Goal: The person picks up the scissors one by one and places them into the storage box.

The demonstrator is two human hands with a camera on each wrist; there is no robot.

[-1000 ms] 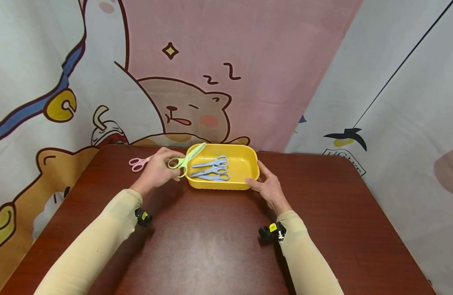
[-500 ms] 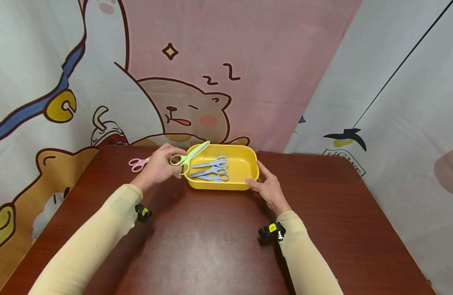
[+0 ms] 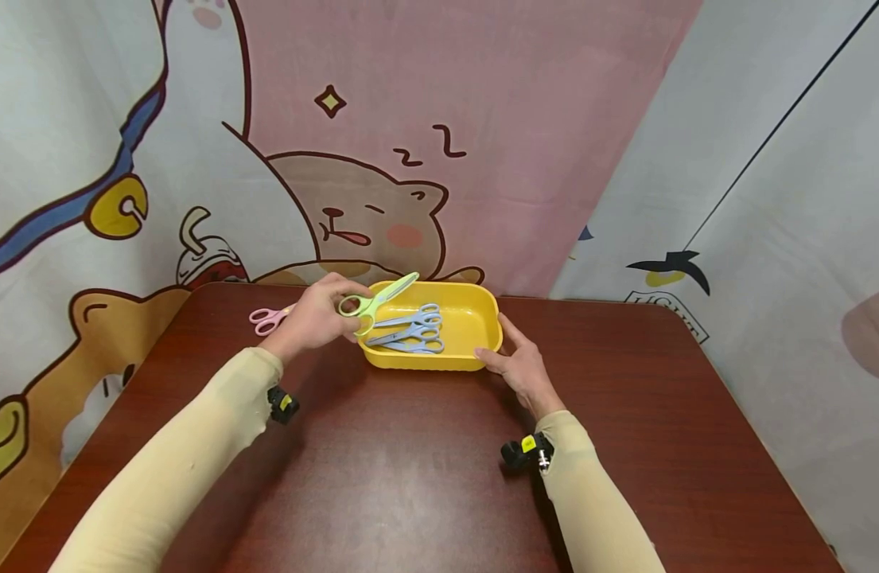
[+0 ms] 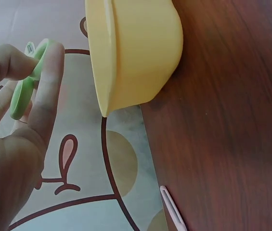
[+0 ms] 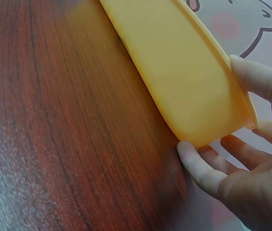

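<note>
My left hand (image 3: 323, 312) pinches the handles of light green scissors (image 3: 389, 292), their blades pointing up and right over the left end of a yellow plastic tray (image 3: 425, 363). In the left wrist view, thumb and fingers meet on the green scissors' handle (image 4: 22, 99), clear of the tray (image 4: 140, 48). Several pairs of blue scissors (image 3: 414, 331) lie inside the tray's left half. My right hand (image 3: 523, 372) holds the tray's right end. The right wrist view has its thumb on the rim and a fingertip at the tray's (image 5: 188, 82) bottom edge.
Pink scissors (image 3: 266, 321) lie on the table left of the tray, partly hidden by my left hand. The tray stands near the back edge of the dark wooden table (image 3: 396, 477). A printed cloth (image 3: 525, 159) hangs behind.
My left hand has moved slightly right and up, bringing the green scissors farther over the tray's left end. The right hand and the tray have stayed in place.
</note>
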